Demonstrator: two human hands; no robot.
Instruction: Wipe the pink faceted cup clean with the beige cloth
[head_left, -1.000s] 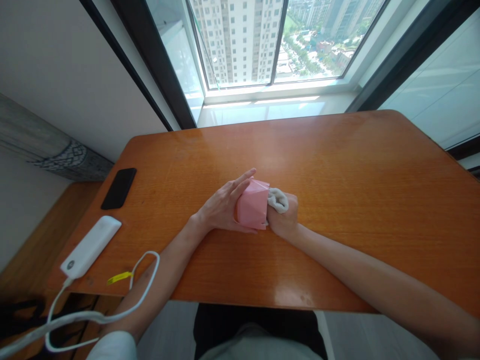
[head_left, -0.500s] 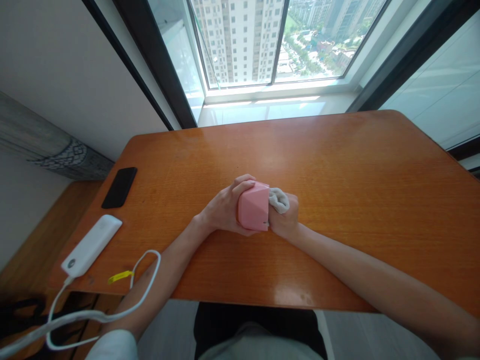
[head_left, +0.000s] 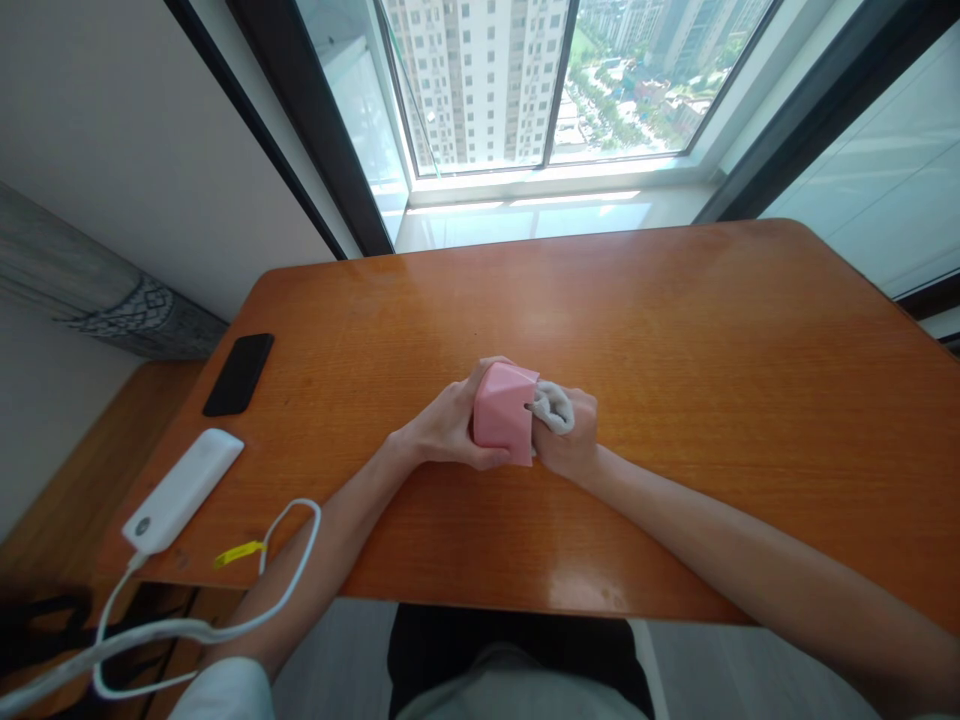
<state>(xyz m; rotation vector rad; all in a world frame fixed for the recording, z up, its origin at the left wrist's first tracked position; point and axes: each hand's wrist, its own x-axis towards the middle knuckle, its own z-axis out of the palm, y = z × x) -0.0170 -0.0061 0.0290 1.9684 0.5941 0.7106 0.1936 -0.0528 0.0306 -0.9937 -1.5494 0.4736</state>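
Above the middle of the table's near half, my left hand (head_left: pixel 454 422) is wrapped round a pink faceted container (head_left: pixel 501 415), fingers over its far side and thumb along its near side. The container lies on its side, with its rim toward my right hand (head_left: pixel 571 440). A small dark notch shows at that rim. My right hand is closed on a light grey cloth (head_left: pixel 556 408), which bunches up out of the fist against the rim. Whether part of the cloth or the fingertips are inside the container is hidden.
On the brown wooden table (head_left: pixel 712 400), a black phone (head_left: pixel 238 375) lies at the left. Nearer me is a white power bank (head_left: pixel 184 492) with a white cable (head_left: pixel 187 630) looping over my left forearm. A yellow tag (head_left: pixel 240 554) hangs on the cable. Beyond the table is a window (head_left: pixel 555 90).
The pink container has turned in my left hand, so its rim notch now sits farther up beside the cloth. The cloth has shifted slightly left and down with my right hand.
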